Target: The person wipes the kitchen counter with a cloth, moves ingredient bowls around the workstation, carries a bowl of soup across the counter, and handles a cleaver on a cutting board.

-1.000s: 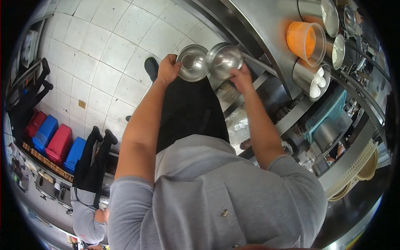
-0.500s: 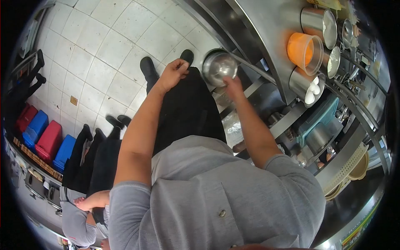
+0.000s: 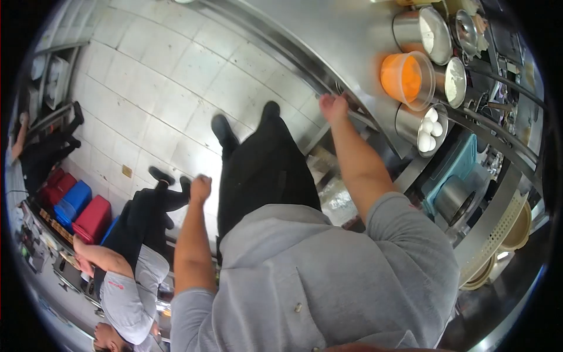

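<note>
My left hand [image 3: 200, 189] hangs beside my left leg, away from the counter. Its fingers are curled into a loose fist, with nothing seen in them. At the front edge of the steel counter [image 3: 358, 35], my right hand [image 3: 334, 108] is held out with its fingers partly spread and no object in it. Whether it touches the edge I cannot tell. On the counter beyond it are a clear tub of orange contents [image 3: 409, 79] and a metal pot [image 3: 409, 123] with several white eggs [image 3: 429, 132].
Metal containers with white contents [image 3: 454, 82] stand behind the tub. A shelf below holds a teal lid or tray [image 3: 448, 176] and a steel pot [image 3: 454, 199]. A co-worker [image 3: 132, 281] is at my left, near red and blue bins [image 3: 94, 218]. Tiled floor [image 3: 158, 76] lies ahead.
The metal bowl my right hand was holding is out of view, and that hand has moved up to the counter edge. My left hand has dropped to my side. The co-worker has shifted position.
</note>
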Motion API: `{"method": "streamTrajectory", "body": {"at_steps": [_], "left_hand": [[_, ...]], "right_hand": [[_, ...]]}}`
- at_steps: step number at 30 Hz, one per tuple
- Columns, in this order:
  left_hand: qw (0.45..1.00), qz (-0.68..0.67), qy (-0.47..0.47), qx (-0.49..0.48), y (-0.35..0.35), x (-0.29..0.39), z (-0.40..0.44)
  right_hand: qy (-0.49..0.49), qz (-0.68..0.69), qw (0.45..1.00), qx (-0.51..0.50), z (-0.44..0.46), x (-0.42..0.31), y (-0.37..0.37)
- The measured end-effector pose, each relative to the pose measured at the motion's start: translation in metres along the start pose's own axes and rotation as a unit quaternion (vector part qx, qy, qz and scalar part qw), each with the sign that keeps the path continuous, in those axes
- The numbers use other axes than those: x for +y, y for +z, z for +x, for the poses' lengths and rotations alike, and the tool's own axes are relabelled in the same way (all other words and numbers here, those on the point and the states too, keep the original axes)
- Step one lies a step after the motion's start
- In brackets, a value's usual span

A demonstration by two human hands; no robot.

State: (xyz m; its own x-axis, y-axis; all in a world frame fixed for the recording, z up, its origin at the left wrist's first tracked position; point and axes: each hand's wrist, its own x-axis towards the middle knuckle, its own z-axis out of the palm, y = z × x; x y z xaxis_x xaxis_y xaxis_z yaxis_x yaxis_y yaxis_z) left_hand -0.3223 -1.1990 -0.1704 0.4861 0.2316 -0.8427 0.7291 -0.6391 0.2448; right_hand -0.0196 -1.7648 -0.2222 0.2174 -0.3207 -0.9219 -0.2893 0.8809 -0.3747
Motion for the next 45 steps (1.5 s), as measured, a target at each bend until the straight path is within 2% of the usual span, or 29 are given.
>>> {"method": "streamTrajectory", "body": {"at_steps": [2, 4, 5, 6, 7, 8, 9, 11, 16, 19, 21, 22, 23, 25, 26, 27, 28, 29, 30, 32, 33, 34, 35, 36, 37, 38, 40, 43, 45], "left_hand": [[0.997, -0.065, 0.016, 0.025, 0.019, -0.035, -0.002], [0.982, -0.163, -0.085, -0.031, 0.003, 0.015, -0.040], [0.991, -0.098, 0.081, -0.027, 0.023, -0.017, -0.023], [0.996, -0.055, 0.069, -0.006, 0.010, 0.024, -0.044], [0.997, -0.018, 0.076, 0.014, 0.007, 0.046, -0.049], [0.996, 0.018, 0.081, 0.036, 0.004, 0.061, -0.050], [0.996, 0.004, 0.078, 0.052, -0.007, 0.077, -0.050], [0.995, -0.032, 0.068, 0.071, -0.044, 0.107, -0.057], [0.962, -0.236, 0.105, 0.091, -0.082, 0.091, -0.039], [0.926, -0.374, 0.055, 0.014, -0.111, 0.097, -0.074], [0.922, -0.385, 0.045, -0.017, -0.120, 0.079, -0.070], [0.921, -0.386, 0.033, -0.034, -0.131, 0.073, -0.072], [0.924, -0.380, 0.032, -0.036, -0.145, 0.067, -0.073], [0.970, -0.218, 0.042, -0.094, -0.176, 0.051, -0.075], [0.971, -0.214, 0.041, -0.100, -0.188, 0.041, -0.066], [0.985, -0.109, 0.041, -0.129, -0.198, 0.027, -0.055], [0.987, -0.004, 0.042, -0.157, -0.211, 0.019, -0.043], [0.990, -0.087, 0.019, -0.108, -0.226, 0.019, -0.051], [0.988, -0.093, 0.103, -0.062, -0.211, -0.024, -0.007], [0.959, -0.084, 0.269, 0.042, -0.212, -0.064, 0.046], [0.922, -0.376, 0.096, 0.004, -0.227, -0.062, 0.044], [0.927, -0.364, 0.090, -0.006, -0.247, -0.047, 0.039], [0.922, -0.386, 0.021, -0.010, -0.268, -0.034, 0.036], [0.913, -0.405, -0.050, -0.013, -0.288, -0.024, 0.041], [0.936, -0.345, -0.034, -0.061, -0.305, -0.031, 0.054], [0.922, -0.381, -0.038, -0.054, -0.311, -0.036, 0.063], [0.934, -0.348, -0.060, -0.058, -0.348, -0.024, 0.071], [0.937, -0.339, -0.058, -0.062, -0.389, -0.029, 0.101], [0.940, -0.331, -0.056, -0.055, -0.417, -0.026, 0.135]], "right_hand": [[0.000, -0.123, 0.991, -0.048, -0.013, 0.038, 0.007], [-0.012, -0.413, 0.900, -0.140, -0.035, 0.078, 0.009], [-0.036, -0.540, 0.813, -0.213, -0.077, 0.089, 0.019], [-0.072, -0.640, 0.715, -0.270, -0.110, 0.099, 0.026], [-0.218, -0.687, 0.611, -0.326, -0.109, 0.124, 0.016], [-0.220, -0.743, 0.527, -0.348, -0.153, 0.122, 0.027], [-0.307, -0.726, 0.418, -0.452, -0.162, 0.126, 0.030], [-0.221, -0.764, 0.361, -0.488, -0.214, 0.121, 0.060], [-0.316, -0.702, 0.303, -0.562, -0.249, 0.115, 0.146], [-0.349, -0.675, 0.306, -0.573, -0.274, 0.108, 0.248], [-0.307, -0.680, 0.412, -0.523, -0.311, 0.104, 0.327], [-0.322, -0.608, 0.494, -0.533, -0.301, 0.116, 0.368], [-0.258, -0.595, 0.561, -0.514, -0.324, 0.109, 0.406], [-0.253, -0.530, 0.646, -0.487, -0.363, 0.102, 0.472], [-0.283, -0.514, 0.668, -0.458, -0.383, 0.101, 0.500], [-0.313, -0.497, 0.688, -0.427, -0.394, 0.103, 0.526], [-0.383, -0.508, 0.661, -0.399, -0.379, 0.110, 0.560], [-0.450, -0.516, 0.629, -0.368, -0.357, 0.118, 0.595], [-0.448, -0.517, 0.633, -0.363, -0.343, 0.124, 0.631], [-0.608, -0.593, 0.488, -0.200, -0.309, 0.137, 0.677], [-0.577, -0.669, 0.431, -0.185, -0.337, 0.145, 0.676], [-0.544, -0.738, 0.360, -0.175, -0.371, 0.153, 0.674], [-0.511, -0.794, 0.284, -0.171, -0.409, 0.160, 0.670], [-0.578, -0.738, 0.302, -0.176, -0.401, 0.183, 0.663], [-0.636, -0.681, 0.316, -0.177, -0.385, 0.202, 0.650], [-0.618, -0.696, 0.325, -0.167, -0.363, 0.216, 0.632], [-0.722, -0.570, 0.277, -0.278, -0.336, 0.225, 0.614], [-0.736, -0.589, 0.217, -0.254, -0.336, 0.194, 0.529], [-0.715, -0.630, 0.213, -0.214, -0.332, 0.159, 0.460]]}}
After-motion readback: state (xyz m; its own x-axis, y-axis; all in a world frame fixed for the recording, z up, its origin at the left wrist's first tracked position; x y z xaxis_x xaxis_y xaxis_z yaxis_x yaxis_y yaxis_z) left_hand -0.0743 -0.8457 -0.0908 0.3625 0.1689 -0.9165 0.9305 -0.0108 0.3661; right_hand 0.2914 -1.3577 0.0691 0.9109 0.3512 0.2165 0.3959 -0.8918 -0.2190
